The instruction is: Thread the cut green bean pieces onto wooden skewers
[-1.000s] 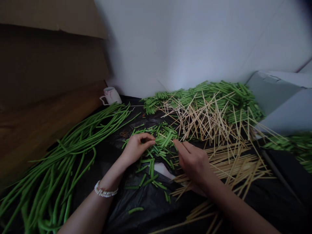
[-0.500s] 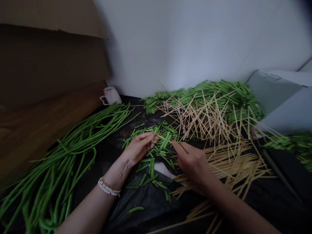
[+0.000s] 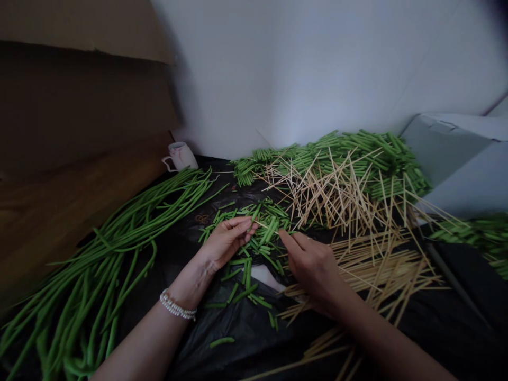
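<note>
My left hand (image 3: 230,237) is closed in a pinch on a short cut piece of green long bean (image 3: 256,212). A thin bamboo skewer (image 3: 262,225) runs from that piece towards my right hand (image 3: 313,259), whose fingers are closed round its other end. Another bean piece (image 3: 271,229) lies across the skewer's line between the hands; whether it is threaded on it I cannot tell. Below and around my hands, loose cut bean pieces (image 3: 248,272) are scattered on a black plastic sheet (image 3: 242,338).
Whole long beans (image 3: 119,238) spread along the left, near a white mug (image 3: 182,156). Loose bamboo skewers (image 3: 381,264) lie at the right. Behind them, cut beans (image 3: 357,148) are piled against the wall. A pale box (image 3: 456,153) and more beans (image 3: 476,238) are far right.
</note>
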Motion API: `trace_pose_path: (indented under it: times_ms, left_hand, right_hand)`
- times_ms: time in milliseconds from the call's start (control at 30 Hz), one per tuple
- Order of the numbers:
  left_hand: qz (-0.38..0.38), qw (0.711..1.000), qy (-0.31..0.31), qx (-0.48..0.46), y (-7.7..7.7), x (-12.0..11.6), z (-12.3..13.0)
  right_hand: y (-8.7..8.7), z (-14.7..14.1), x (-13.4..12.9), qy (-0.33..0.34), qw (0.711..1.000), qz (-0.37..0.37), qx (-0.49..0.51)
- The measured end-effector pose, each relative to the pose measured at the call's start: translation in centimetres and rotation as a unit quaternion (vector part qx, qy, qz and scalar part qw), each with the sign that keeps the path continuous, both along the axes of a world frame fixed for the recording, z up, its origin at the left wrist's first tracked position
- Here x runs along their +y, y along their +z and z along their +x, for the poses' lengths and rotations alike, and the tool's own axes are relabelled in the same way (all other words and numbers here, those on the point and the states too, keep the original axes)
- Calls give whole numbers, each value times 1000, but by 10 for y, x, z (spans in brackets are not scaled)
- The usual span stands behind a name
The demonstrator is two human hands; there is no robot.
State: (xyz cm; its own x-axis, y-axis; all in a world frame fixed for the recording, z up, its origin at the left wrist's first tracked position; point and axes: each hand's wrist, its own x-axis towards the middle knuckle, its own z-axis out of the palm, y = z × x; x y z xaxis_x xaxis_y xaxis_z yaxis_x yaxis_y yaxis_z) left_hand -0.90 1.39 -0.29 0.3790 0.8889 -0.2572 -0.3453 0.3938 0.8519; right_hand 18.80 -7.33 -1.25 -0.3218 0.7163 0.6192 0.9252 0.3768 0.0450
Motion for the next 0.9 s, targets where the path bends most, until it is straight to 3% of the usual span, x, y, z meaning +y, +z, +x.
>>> trace_pose_path:
  times_ms: [533,900]
  left_hand:
    - [8,999,13,31,-1,-1,3]
    - [2,999,-23,37,-3,-3,3]
  right_hand:
    - [-1,-2,0,2,1000,-11,0]
    - [-1,-4,-2,16,1000,-8,7]
